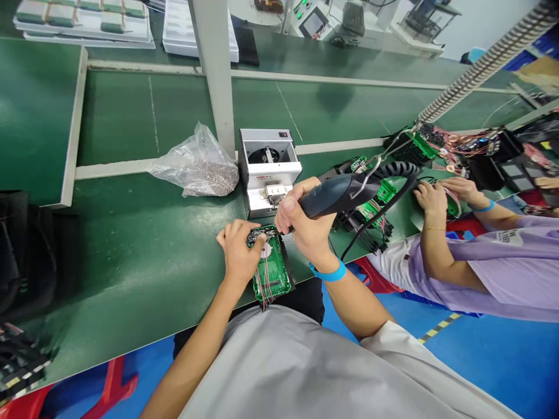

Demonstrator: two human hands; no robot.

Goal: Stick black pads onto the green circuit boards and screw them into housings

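My right hand (305, 224) is wrapped round a dark electric screwdriver (334, 195) with a coiled cable, hung from a spring. Its tip is hidden behind my fingers, close to the front of a grey screw feeder (268, 166). A green circuit board assembly (277, 265) with thin wires and a round white piece lies at the table's edge in front of me. My left hand (240, 247) grips its upper left corner, thumb on top of a small black board (262, 233).
A clear plastic bag of screws (213, 174) lies left of the feeder. More wired green boards (378, 203) are on the right, where a co-worker's hands (441, 195) handle parts. A grey post (213, 75) rises behind the feeder. Black items (26, 256) stand at far left.
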